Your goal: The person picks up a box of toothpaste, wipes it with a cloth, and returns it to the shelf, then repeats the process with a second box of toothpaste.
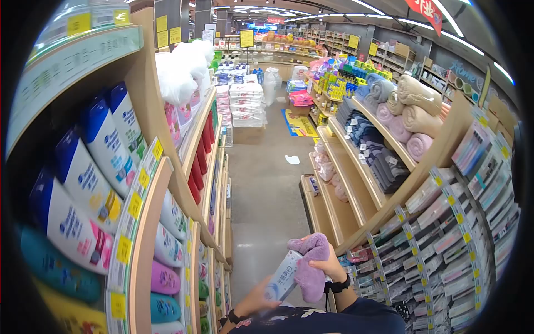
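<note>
My left hand (255, 299) is closed around the lower end of a pale blue and white toothpaste box (285, 277), which tilts up to the right. A folded purple towel (312, 278) is gripped in my right hand (332, 266), the thumb pressed across its front. The upper end of the box lies right against the towel's left side. Both hands are close in front of my body, over the aisle floor (250, 211).
Shampoo bottles (78, 214) line the shelves on my left. To the right, rolled towels (420, 108) top a wooden rack, with hanging small packages (445, 245) nearer me. Stacked white packs (247, 104) stand farther along the aisle, and a white scrap (292, 160) lies on the floor.
</note>
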Available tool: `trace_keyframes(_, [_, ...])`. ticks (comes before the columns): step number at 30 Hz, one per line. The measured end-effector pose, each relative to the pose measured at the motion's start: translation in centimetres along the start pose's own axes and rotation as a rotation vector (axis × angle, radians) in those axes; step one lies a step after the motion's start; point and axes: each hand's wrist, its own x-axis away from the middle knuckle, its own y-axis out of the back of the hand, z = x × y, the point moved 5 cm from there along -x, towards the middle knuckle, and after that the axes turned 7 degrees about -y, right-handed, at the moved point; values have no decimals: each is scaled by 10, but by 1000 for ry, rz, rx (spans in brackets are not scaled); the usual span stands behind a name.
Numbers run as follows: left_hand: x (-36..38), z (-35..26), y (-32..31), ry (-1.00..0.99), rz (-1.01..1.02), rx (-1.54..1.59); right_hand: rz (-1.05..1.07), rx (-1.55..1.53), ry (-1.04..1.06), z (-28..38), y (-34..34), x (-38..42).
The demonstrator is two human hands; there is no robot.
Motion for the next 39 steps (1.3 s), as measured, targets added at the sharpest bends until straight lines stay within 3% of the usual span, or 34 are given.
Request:
trace_keyframes(3, [-21, -2, 32, 7, -124, -107, 30, 9, 60, -1, -11, -50])
trace_keyframes(8, [-56, 20, 78, 85, -287, -288, -226, 98, 99, -36, -5, -120])
trace_keyframes(10, [-79, 13, 96, 8, -391, -539, -399, 244, 170, -31, 0, -145])
trace_keyframes(11, [-94, 10, 103, 13, -398, -541, -391, 240, 168, -36, 8, -161])
trace_keyframes(13, [-125, 5, 117, 66, -418, -656, -391, 556, 266, -44, 26, -188])
trace_keyframes(17, [-203, 15, 136, 85, -428, -726, -325, 379, 208, -38, 76, -254])
trace_keyframes(21, [-299, 24, 152, 20, -344, -551, -113, 328, 189, -13, 152, -319])
trace_keyframes(23, [-344, 29, 142, 156, -178, -126, -16, 233, 229, 12, 186, -345])
trace_keyframes(24, [-366, 40, 140, 95, -121, -43, 24, 207, 172, 9, 207, -358])
trace_keyframes(29, [-455, 67, 130, 49, 28, 220, 133, 121, 122, 6, 281, -411])
trace_keyframes(31, [-487, 76, 128, 76, 76, 410, 89, -62, 38, -6, 305, -427])
trace_keyframes(33, [-518, 75, 133, 74, 95, 336, 71, -4, 74, -2, 321, -439])
trace_keyframes(39, [-617, 37, 156, 109, 218, -38, -265, 77, 15, -2, 364, -472])
